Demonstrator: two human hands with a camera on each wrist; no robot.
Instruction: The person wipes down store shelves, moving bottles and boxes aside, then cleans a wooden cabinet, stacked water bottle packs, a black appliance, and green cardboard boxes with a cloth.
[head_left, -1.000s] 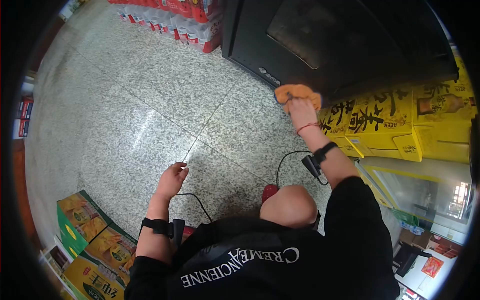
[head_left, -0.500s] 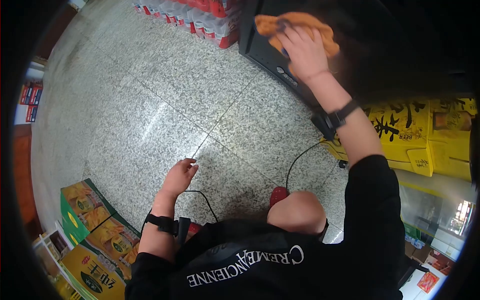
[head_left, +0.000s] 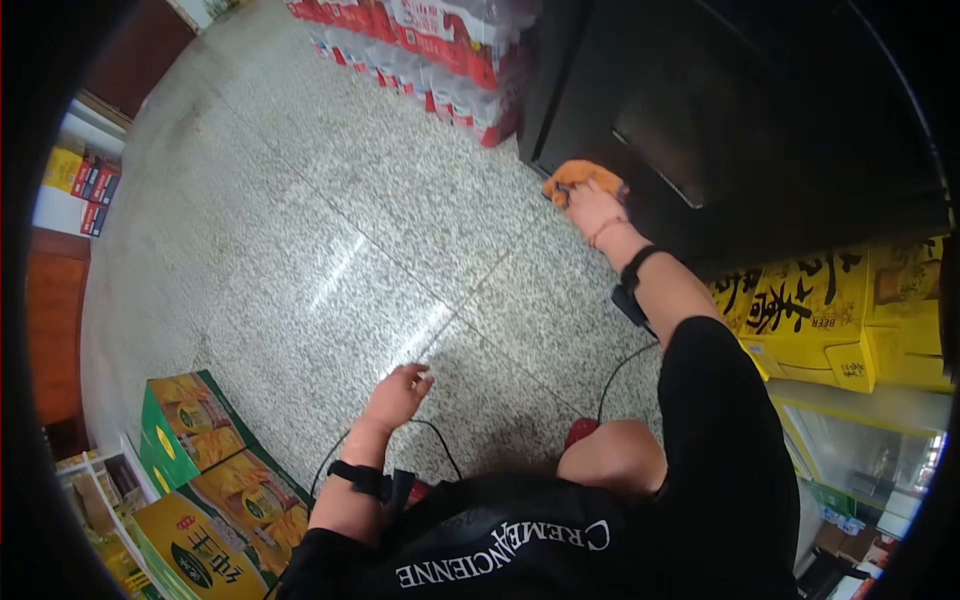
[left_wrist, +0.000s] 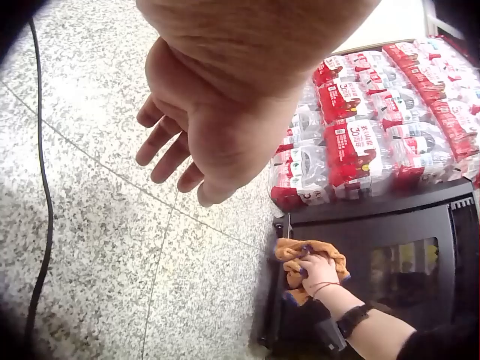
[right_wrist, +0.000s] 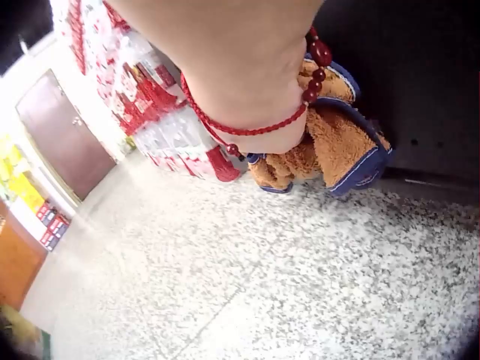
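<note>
In the head view my right hand (head_left: 597,205) holds a bunched orange cloth (head_left: 580,178) against the lower edge of a large black appliance (head_left: 690,110) with a dark window. Blue trim runs along the edge of the same cloth (right_wrist: 341,146) in the right wrist view, where my wrist hides most of the fingers. My left hand (head_left: 398,393) hangs over the speckled floor, holding nothing, its fingers (left_wrist: 171,154) loosely bent.
Shrink-wrapped red-and-white bottle packs (head_left: 440,60) are stacked beside the appliance. Yellow beer cartons (head_left: 810,310) stand on my right, with green-and-yellow boxes (head_left: 215,480) at lower left. A black cable (left_wrist: 41,172) hangs near my left arm.
My right hand moved the cloth up onto the appliance's face, then back down to its lower edge nearer the bottle packs. My left hand stayed loose, and the head view shifted slightly.
</note>
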